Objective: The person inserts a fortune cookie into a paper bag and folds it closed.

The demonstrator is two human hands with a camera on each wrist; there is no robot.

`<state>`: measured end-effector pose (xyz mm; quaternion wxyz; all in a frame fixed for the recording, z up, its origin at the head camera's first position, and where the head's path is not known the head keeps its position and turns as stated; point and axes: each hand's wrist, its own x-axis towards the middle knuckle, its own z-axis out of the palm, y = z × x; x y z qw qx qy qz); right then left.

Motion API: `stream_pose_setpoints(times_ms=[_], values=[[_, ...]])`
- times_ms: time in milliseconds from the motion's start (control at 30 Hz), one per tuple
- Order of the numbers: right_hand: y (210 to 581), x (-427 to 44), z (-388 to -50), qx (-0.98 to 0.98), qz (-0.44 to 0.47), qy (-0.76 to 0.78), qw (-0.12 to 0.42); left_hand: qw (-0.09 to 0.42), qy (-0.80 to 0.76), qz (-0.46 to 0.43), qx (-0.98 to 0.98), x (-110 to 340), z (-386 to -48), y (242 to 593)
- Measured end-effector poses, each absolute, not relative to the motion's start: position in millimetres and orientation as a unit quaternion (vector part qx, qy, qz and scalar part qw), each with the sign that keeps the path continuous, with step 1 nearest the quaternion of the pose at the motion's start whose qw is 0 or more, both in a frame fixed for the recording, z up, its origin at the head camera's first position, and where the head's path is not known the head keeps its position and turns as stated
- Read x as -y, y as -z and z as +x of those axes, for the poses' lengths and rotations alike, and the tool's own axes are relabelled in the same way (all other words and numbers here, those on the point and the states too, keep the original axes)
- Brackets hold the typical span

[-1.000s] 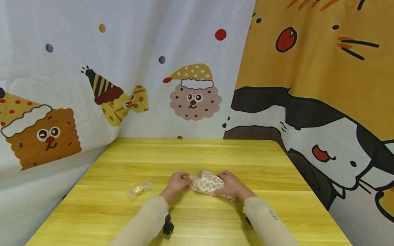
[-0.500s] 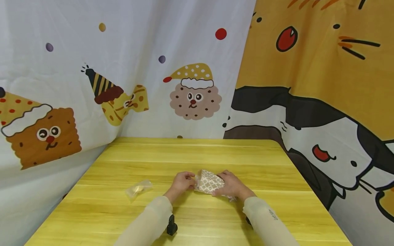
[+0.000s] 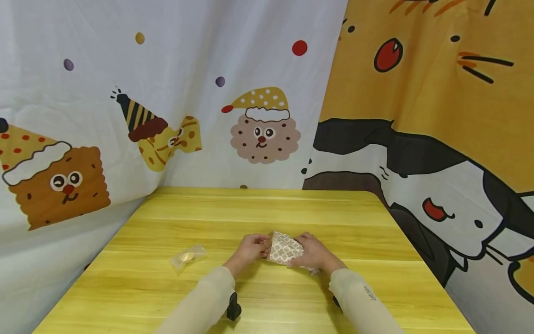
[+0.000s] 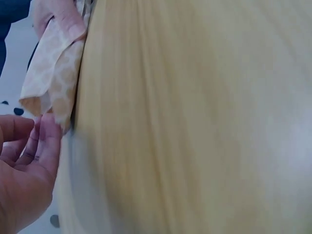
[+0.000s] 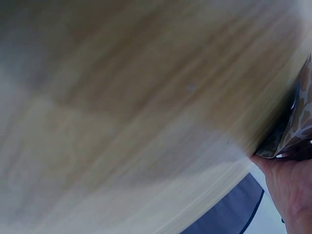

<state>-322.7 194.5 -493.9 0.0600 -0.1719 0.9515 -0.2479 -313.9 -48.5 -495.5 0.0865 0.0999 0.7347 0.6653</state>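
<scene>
At the left on the wooden table (image 3: 258,297) lies a small clear bag (image 3: 188,258) with something yellowish inside, well apart from my hands, perhaps set there to leave me elbow room. Further right, my left hand (image 3: 251,248) has bent fingers, their tips at the mouth of a patterned packet (image 3: 286,247); I cannot tell whether they pinch its edge or only touch it. The packet lies between my hands, mid-scene, its mouth facing left, which I judge gives those fingertips easy access. At its right, my right hand (image 3: 312,252) grasps the packet's body, thumb on the near side and fingers on the far side, probably to steady it while the left works at the mouth.
</scene>
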Motion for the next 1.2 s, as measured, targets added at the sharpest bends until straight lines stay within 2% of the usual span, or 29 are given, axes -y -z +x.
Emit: stream_pose_setpoints(times_ms=[367, 700, 967, 1200], values=[[497.5, -196.6, -324.9, -0.953, -0.171, 0.244, 0.054, 0.058, -0.641, 0.064, -0.763, 114.0, -321.8, 473.8], [498.8, -196.9, -324.1, -0.953, -0.167, 0.246, 0.057, 0.033, -0.592, 0.027, -0.805, 201.4, -321.1, 460.5], [497.5, -196.3, -322.8, -0.952, -0.174, 0.247, 0.056, 0.043, -0.570, 0.001, -0.821, 265.4, -300.9, 468.3], [497.6, -195.9, -323.4, -0.954, -0.168, 0.244, 0.056, 0.052, -0.550, -0.019, -0.834, 294.0, -283.5, 478.4]])
